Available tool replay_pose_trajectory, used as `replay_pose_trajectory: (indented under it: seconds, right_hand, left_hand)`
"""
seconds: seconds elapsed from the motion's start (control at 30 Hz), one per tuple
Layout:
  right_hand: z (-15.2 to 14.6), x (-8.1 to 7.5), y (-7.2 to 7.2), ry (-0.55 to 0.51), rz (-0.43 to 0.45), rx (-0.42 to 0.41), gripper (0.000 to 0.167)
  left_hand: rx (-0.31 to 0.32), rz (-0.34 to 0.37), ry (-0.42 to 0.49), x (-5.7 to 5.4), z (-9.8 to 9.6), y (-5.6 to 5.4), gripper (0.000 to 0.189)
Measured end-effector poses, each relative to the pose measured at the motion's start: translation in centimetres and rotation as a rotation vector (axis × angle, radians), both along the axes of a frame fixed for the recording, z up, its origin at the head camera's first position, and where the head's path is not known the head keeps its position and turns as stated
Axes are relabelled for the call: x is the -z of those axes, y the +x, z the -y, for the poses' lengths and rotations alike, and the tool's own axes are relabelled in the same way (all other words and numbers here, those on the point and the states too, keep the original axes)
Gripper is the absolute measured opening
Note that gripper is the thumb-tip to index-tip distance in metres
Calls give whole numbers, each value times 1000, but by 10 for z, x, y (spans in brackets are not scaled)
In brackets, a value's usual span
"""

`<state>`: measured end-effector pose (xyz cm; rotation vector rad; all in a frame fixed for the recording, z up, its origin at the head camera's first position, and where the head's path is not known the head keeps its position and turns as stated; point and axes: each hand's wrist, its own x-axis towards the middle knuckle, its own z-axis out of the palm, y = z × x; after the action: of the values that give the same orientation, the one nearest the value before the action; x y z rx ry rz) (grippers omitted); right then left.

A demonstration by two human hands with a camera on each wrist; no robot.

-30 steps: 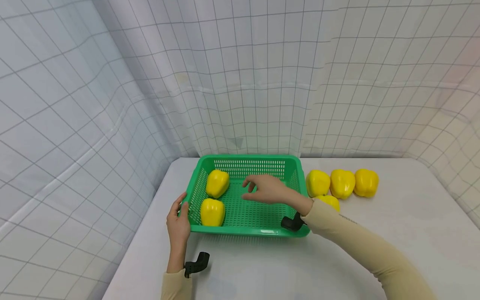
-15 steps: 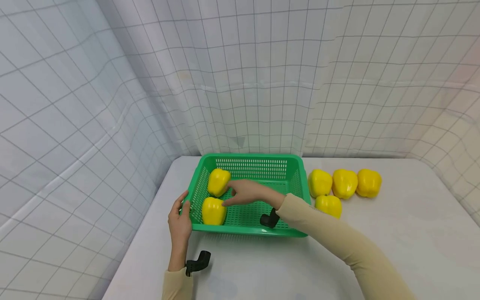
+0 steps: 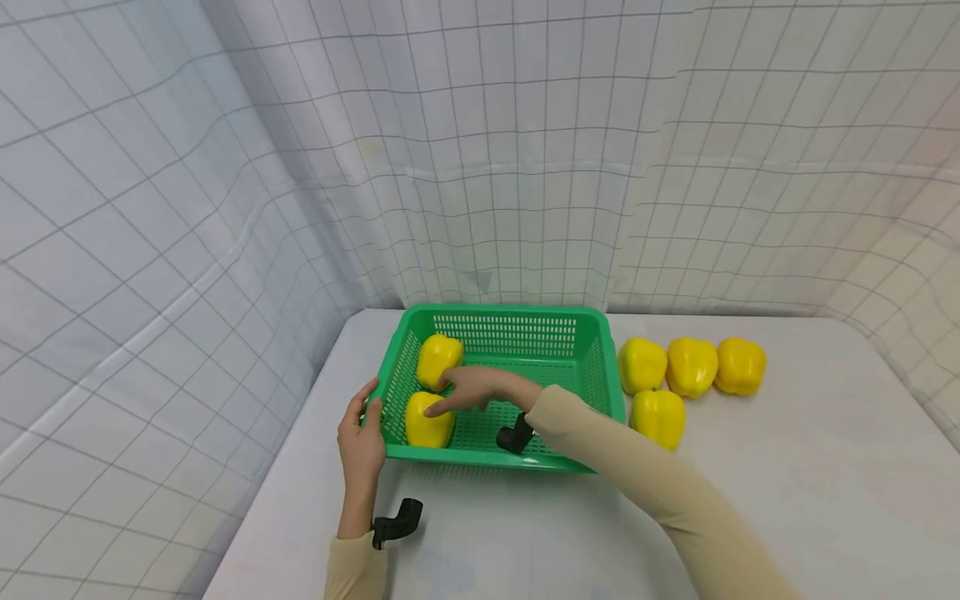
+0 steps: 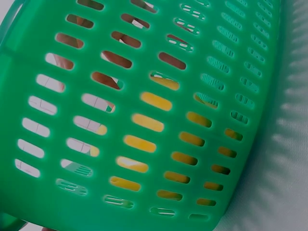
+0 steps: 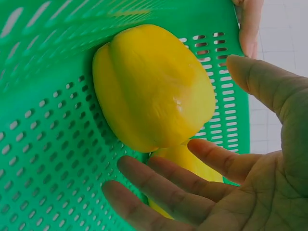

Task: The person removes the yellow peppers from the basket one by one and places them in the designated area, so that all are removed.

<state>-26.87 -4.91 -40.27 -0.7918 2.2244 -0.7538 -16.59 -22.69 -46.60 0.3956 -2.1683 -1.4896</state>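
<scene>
A green plastic basket (image 3: 517,459) stands on the white table with two yellow bell peppers in its left part. My left hand (image 3: 362,446) grips the basket's left rim, with the thumb over the rim and the fingers along the outside. Inside the basket, my right hand (image 3: 474,387) is spread beside the rear bell pepper (image 3: 438,360) and the front bell pepper (image 3: 422,427). In the right wrist view the right hand (image 5: 240,192) has its fingers extended, holding nothing. The basket's slotted side wall (image 4: 144,86) fills the left wrist view, with yellow showing through the slots.
Right of the basket, several more yellow bell peppers (image 3: 692,367) lie on the table (image 3: 810,467), one of them (image 3: 658,417) nearer the front. A grid-patterned white curtain (image 3: 517,167) hangs behind and at both sides.
My right hand has moved left across the basket and down to the two bell peppers. The left hand keeps its hold on the rim. The view has shifted slightly.
</scene>
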Motion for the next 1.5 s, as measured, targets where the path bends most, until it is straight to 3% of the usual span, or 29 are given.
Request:
replay_pose_trajectory:
  seconds: [0.2, 0.47, 1.1, 1.5]
  right_hand:
    - [4, 5, -3, 24, 113, 27, 70]
    - [7, 15, -4, 49, 180, 32, 65]
    - [19, 16, -5, 39, 168, 61, 42]
    - [15, 26, -10, -78, 220, 69, 34]
  left_hand:
    - [-6, -2, 5, 1, -2, -1, 36]
    - [2, -3, 20, 2, -5, -1, 35]
    - [-4, -4, 8, 0, -1, 0, 36]
    - [-12, -8, 10, -1, -1, 0, 35]
